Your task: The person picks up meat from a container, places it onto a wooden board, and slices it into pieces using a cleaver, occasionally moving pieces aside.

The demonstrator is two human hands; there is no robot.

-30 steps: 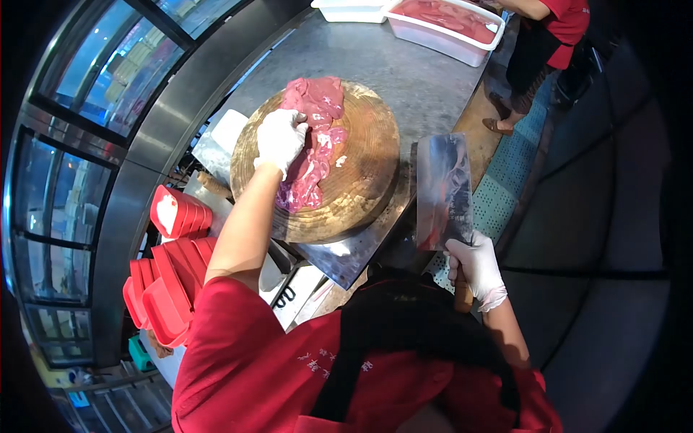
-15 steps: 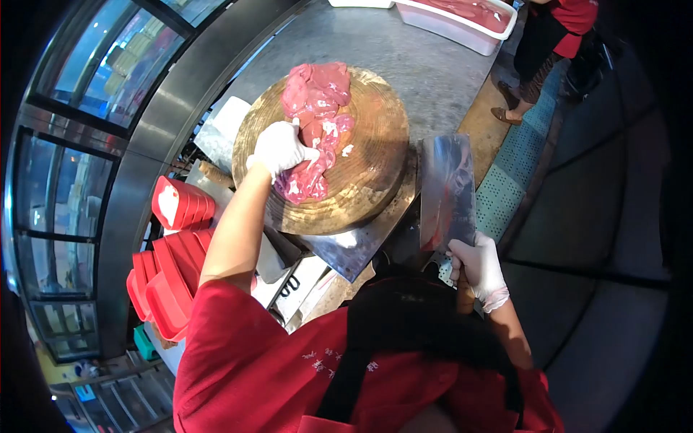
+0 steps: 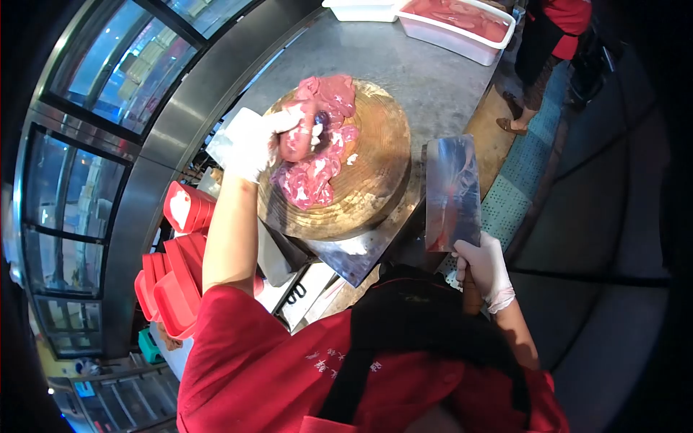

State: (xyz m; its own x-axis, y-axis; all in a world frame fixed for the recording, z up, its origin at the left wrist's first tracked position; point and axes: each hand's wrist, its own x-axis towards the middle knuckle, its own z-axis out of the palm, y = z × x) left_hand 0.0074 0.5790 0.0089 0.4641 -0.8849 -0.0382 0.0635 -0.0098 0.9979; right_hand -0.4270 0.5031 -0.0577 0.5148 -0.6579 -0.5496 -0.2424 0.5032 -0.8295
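Observation:
My left hand (image 3: 249,144), in a white glove, grips a piece of raw meat (image 3: 294,141) lifted at the left side of the round wooden chopping block (image 3: 382,144). A dark spot and white bits show on that piece's right side. More raw pink meat (image 3: 310,184) lies spread on the block beneath and beside it, with a larger slab (image 3: 334,94) at the far end. My right hand (image 3: 482,270), also gloved, is closed round the wooden handle of a cleaver (image 3: 453,191). Its broad blade points away from me, right of the block, apart from the meat.
A white tub of raw meat (image 3: 458,25) stands at the far end of the metal table (image 3: 346,50). Red plastic trays (image 3: 177,289) are stacked at left. Glass windows (image 3: 68,209) line the left side. Another person (image 3: 538,58) stands at the far right.
My left hand has picked up a piece of meat from the block and drawn back slightly left. The cleaver in my right hand has hardly moved.

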